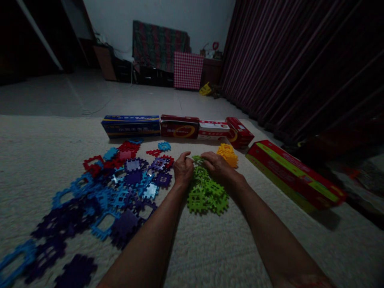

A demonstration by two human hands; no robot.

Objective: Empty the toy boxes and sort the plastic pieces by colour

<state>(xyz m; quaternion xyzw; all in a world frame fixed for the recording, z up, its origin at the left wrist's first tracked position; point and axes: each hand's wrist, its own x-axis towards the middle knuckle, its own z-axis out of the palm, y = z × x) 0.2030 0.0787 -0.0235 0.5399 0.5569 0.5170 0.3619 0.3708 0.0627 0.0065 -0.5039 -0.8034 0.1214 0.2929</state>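
Observation:
My left hand (183, 169) and my right hand (218, 165) meet over a pile of green interlocking plastic tiles (207, 194) on a pale carpet. Both hands pinch a small green tile (198, 160) between them at the far end of the pile. A stack of yellow tiles (228, 154) sits just beyond my right hand. To the left spreads a loose scatter of blue, purple and red tiles (120, 188).
A row of boxes lies beyond the tiles: a blue box (131, 125), red boxes (207, 129), and a long red and green box (295, 176) at the right. A dark curtain (300, 60) hangs at the right. Furniture stands by the far wall.

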